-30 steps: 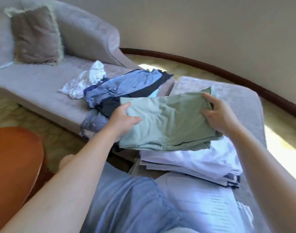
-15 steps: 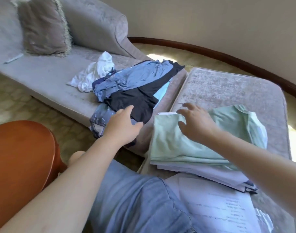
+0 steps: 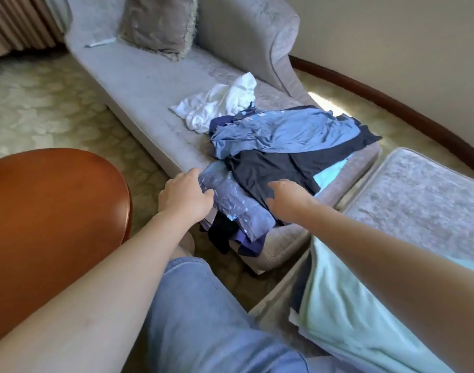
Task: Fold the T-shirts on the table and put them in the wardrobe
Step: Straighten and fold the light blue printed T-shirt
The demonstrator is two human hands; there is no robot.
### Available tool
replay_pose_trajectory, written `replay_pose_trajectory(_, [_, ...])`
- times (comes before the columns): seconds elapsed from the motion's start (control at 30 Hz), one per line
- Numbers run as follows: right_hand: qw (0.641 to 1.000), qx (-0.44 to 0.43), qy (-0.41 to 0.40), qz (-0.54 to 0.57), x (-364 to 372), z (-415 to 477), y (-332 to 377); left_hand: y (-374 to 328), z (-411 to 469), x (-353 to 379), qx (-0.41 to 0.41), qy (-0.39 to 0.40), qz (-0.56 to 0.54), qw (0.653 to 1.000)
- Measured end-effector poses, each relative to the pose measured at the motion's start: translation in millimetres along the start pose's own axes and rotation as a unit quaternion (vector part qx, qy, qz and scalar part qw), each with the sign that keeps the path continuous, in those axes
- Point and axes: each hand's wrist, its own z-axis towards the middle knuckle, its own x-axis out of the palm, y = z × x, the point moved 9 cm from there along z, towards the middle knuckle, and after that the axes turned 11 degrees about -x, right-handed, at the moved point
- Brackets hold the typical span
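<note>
Change: the right grip (image 3: pixel 287 196) has left the folded green T-shirt (image 3: pixel 351 319) and crossed to the loose pile; the left grip (image 3: pixel 186 196) has gone forward to the pile's near edge.
Left grip: fingers and thumb are spread apart, with the corner of the patterned blue T-shirt (image 3: pixel 235 203) between them and touching them. They have not closed on it.
Right grip: it hangs over the dark navy T-shirt (image 3: pixel 270 170) with its fingers bent down toward the cloth. The hand is blurred, so it cannot be told whether it has hold of anything.
Patterned blue T-shirt: it lies between the two grips and droops over the end of the grey chaise (image 3: pixel 149 84).
Dark navy T-shirt: it lies under and just beyond the right grip, partly on top of the patterned one.
Light blue T-shirt: (image 3: pixel 284 130) it lies crumpled on the navy one, farther out beyond both grips.
White T-shirt: (image 3: pixel 219 106) it is bunched at the far side of the pile, well beyond the left grip.
Green T-shirt: it sits folded on top of a stack behind the right grip, under that forearm, at the near end of the grey ottoman (image 3: pixel 419 189).
Table: (image 3: pixel 47 211) round and of reddish wood, it stands to the left of the left grip, apart from the clothes.
Cushion: (image 3: pixel 157 22) it leans on the chaise far beyond the left grip.
</note>
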Motion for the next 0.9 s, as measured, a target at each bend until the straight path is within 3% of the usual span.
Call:
replay_pose_trajectory(0.23, [0.998, -0.012, 0.001, -0.066, -7.3, 112.1, 7.9, 23.3, 71.8, 15.2, -0.042, 0.012, 0.017, 0.999])
replay_pose_trajectory(0.5, [0.996, -0.016, -0.087, 0.006, -5.8, 220.1, 4.4, 55.0, 128.9, 32.7, -0.062, 0.015, 0.023, 0.998])
replay_pose_trajectory(0.73, [0.992, 0.053, -0.118, -0.006, -1.8, 256.7, -12.8, 72.1, 141.1, 36.5, -0.07, 0.016, 0.03, 0.997])
replay_pose_trajectory(0.9, [0.981, 0.031, -0.185, 0.051, -12.7, 241.1, -7.0, 68.8, 134.0, 29.9, -0.06, 0.018, 0.02, 0.998])
